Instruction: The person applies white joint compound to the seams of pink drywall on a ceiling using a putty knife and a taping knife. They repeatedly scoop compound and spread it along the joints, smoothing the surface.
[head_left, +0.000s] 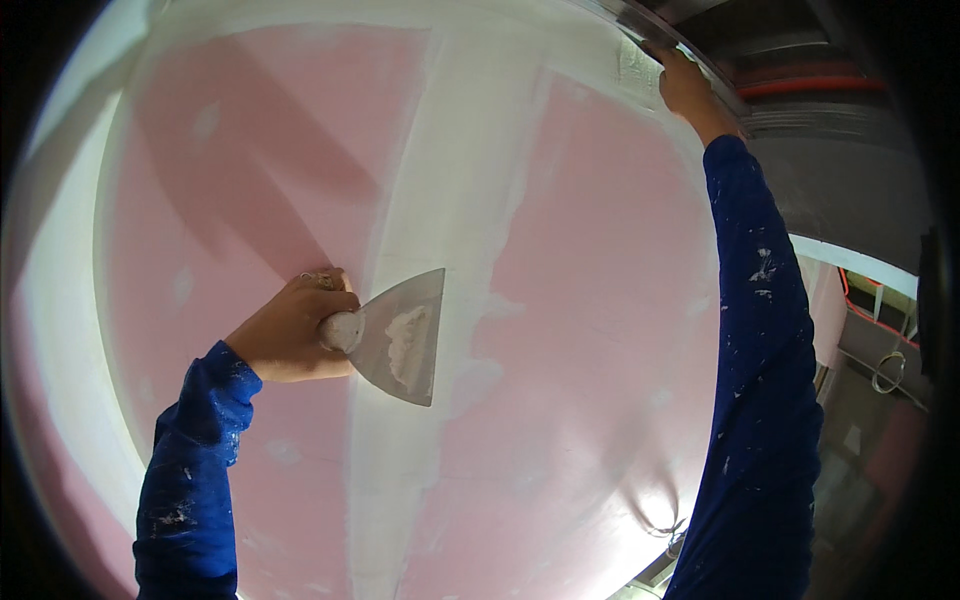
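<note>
My left hand grips a wide putty knife with a patch of white compound on its flat metal blade, held in front of a pink board. A broad white compound band runs down the board behind the blade. High at the right, my right hand has its fingers closed on a flat metal-bladed tool, mostly hidden, at the white compound along the board's upper edge. Both my blue sleeves are spattered white.
A dark recess with metal framing and a red strip borders the board at upper right. Further right are a grey panel, an opening with orange lines and a hanging cable loop. A bright light glares at lower right.
</note>
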Available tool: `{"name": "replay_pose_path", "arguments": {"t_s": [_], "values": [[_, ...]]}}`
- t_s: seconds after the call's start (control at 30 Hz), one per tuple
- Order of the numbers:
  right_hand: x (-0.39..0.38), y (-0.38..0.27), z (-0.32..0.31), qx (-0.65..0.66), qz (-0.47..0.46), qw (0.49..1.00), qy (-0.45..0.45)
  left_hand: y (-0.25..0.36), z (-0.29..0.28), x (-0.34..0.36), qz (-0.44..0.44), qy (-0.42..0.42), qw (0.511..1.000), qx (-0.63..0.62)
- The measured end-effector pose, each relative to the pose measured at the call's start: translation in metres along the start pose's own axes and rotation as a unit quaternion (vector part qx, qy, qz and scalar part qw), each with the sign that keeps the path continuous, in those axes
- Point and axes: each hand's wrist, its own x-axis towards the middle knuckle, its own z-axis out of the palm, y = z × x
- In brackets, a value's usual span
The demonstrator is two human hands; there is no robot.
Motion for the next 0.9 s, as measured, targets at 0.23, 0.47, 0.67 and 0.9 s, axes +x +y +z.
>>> {"name": "replay_pose_path", "arguments": {"t_s": [0.23,0.47,0.67,0.9], "values": [[0.008,0.006,0.006,0.024,-0.004,1.0,-0.007,0.003,0.001,-0.002,-0.014,0.003,1.0,-0.006],[-0.065,-0.021,-0.016,0.077,-0.085,0.993,0.009,0.004,0.001,-0.003,-0.003,0.009,1.0,0.008],[-0.118,-0.036,-0.043,0.077,-0.064,0.995,-0.01,0.003,0.0,-0.003,-0.004,0.007,1.0,-0.006],[-0.023,-0.017,-0.027,0.037,-0.001,0.999,0.01,0.0,0.001,-0.004,0.013,0.03,0.999,-0.01]]}}
